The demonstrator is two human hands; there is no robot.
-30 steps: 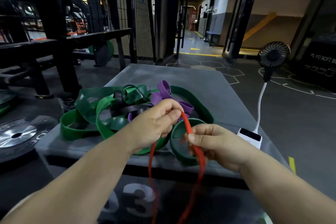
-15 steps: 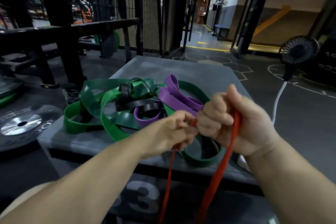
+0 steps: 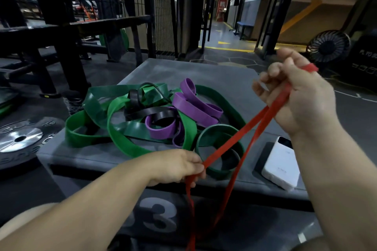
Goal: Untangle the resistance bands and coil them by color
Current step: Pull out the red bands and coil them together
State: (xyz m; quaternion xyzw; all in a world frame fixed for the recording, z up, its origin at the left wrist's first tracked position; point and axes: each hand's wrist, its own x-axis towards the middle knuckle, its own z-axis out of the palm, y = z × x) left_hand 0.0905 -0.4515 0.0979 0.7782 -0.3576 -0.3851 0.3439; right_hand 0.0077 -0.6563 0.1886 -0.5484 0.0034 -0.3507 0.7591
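Note:
A thin red band (image 3: 240,137) stretches between my two hands and hangs down past the box's front edge. My left hand (image 3: 175,166) pinches it low, near the front of the box. My right hand (image 3: 295,96) grips its upper loop, raised to the right above the box. A tangled pile lies on the grey plyo box (image 3: 204,71): green bands (image 3: 122,140), purple bands (image 3: 193,106) and black bands (image 3: 151,113) interlaced. One green band sits coiled (image 3: 219,130) at the pile's near right.
A white power bank (image 3: 280,166) lies on the box's right front corner. A small black fan (image 3: 328,46) stands behind on the right. A weight plate (image 3: 20,138) lies on the floor at left, beside a black rack (image 3: 67,51).
My right hand has risen up and to the right, pulling the red band taut. My left hand has dropped toward the box's front edge, still pinching the band.

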